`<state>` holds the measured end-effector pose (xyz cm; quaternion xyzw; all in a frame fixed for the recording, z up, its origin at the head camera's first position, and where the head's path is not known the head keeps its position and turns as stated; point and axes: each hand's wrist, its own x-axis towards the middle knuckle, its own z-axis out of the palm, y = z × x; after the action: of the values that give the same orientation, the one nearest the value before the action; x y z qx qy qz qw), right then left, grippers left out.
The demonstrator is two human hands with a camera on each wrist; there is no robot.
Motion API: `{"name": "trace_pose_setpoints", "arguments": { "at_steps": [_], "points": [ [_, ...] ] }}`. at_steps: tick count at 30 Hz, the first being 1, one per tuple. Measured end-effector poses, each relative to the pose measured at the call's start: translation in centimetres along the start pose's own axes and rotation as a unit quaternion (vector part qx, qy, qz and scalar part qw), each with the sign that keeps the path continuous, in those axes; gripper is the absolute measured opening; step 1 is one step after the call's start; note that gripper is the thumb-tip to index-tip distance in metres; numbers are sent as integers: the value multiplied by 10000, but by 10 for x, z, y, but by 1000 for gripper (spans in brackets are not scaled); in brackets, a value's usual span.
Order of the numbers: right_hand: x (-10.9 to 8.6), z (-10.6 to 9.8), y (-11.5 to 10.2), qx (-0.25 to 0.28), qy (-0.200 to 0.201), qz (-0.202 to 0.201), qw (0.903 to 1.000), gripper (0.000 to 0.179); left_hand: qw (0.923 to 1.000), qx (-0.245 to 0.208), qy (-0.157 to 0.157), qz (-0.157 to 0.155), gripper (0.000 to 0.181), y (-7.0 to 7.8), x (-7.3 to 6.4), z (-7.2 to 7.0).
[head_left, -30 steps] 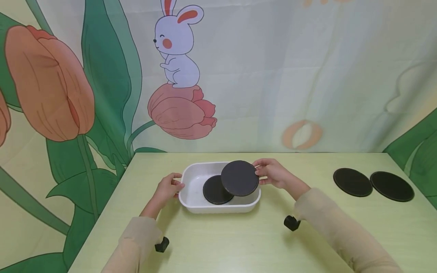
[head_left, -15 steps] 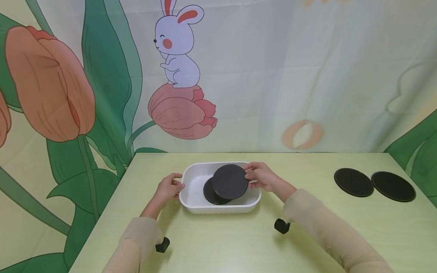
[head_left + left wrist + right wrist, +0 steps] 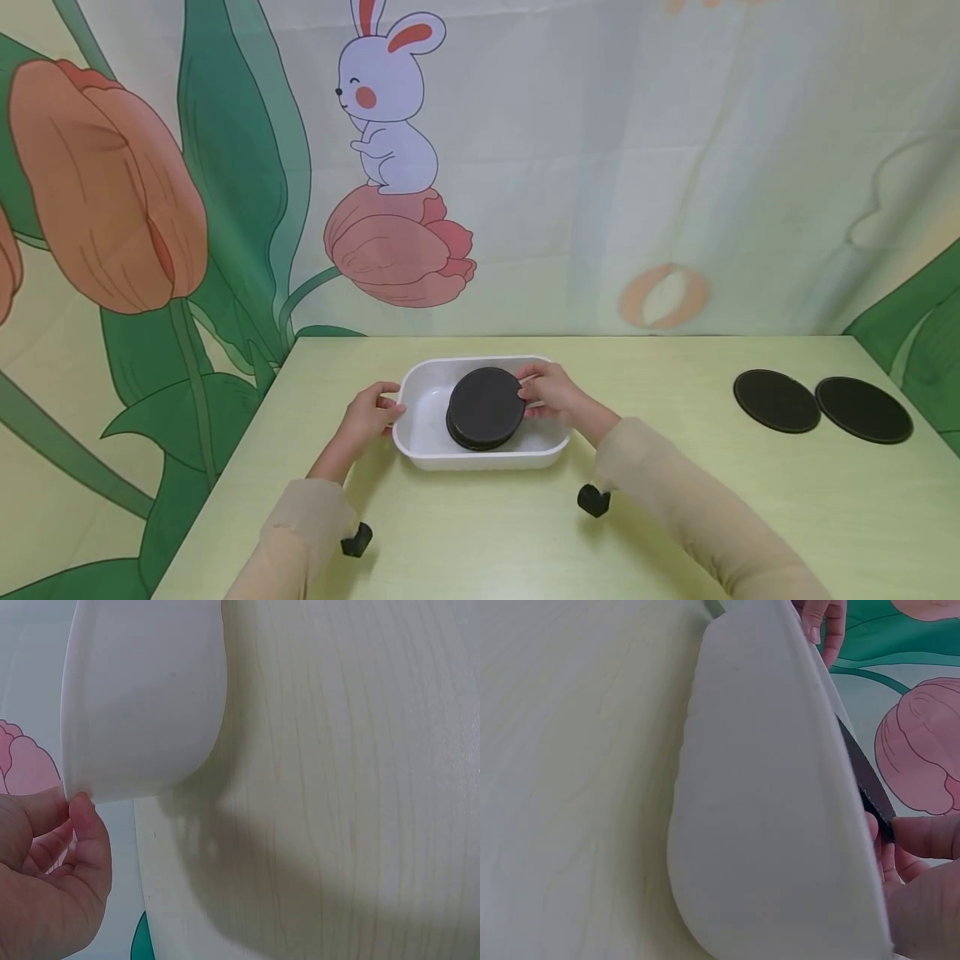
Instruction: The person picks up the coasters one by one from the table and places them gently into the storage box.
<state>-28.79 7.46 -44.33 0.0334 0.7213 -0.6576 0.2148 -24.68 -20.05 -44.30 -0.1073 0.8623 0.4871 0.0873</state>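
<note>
Head view: my left hand (image 3: pixel 367 410) pinched white dish (image 3: pixel 427 423) at left end; inside, lower black disc (image 3: pixel 456 435) lay under upper disc (image 3: pixel 487 406), pinched by my right hand (image 3: pixel 551 390). Uneven release, I judged, could skew upper disc.

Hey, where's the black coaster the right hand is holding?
In the head view, the held coaster is at lower centre, pinched in the right hand, over a second coaster inside the white tray.
</note>
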Motion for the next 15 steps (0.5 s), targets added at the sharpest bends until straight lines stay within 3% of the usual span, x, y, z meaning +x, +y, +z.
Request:
{"name": "trace_pose_setpoints", "arguments": {
  "at_steps": [11, 15],
  "points": [
    [16, 14, 14, 30, 92, 362, 9993, 32, 10000, -36, 60, 27, 39, 0, 0, 0],
    [28, 17, 24, -119, 306, 492, 9983, 32, 10000, -44, 45, 50, 39, 0, -1, 0]
  ]
}}
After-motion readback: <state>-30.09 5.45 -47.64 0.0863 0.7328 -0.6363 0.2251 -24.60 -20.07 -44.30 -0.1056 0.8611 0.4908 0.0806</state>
